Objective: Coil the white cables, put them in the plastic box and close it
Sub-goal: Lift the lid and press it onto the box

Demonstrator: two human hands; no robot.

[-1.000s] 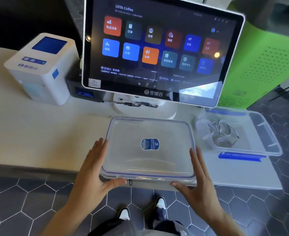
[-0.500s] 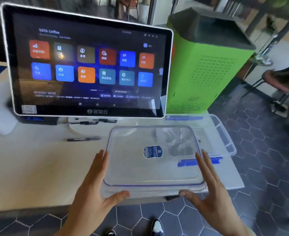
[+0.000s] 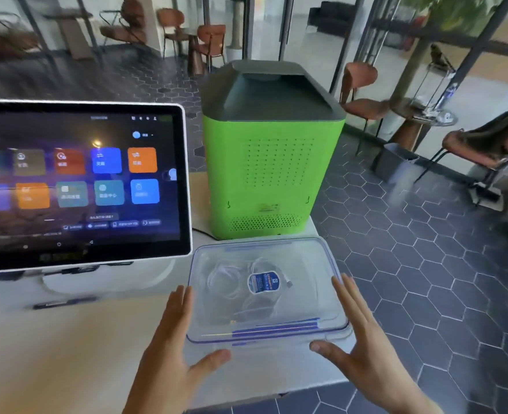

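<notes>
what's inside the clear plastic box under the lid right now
Through the clear lid, coiled white cables lie inside the plastic box. A blue sticker on the lid covers part of them; blur hides how many there are.

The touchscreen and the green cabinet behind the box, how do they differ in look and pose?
The touchscreen is a flat, thin panel with a white rim, lit with coloured tiles; the green cabinet is a boxy block with bright green perforated sides and a grey sloped top. The touchscreen stands to the left of the plastic box, the green cabinet just behind it. Both stand upright.
</notes>
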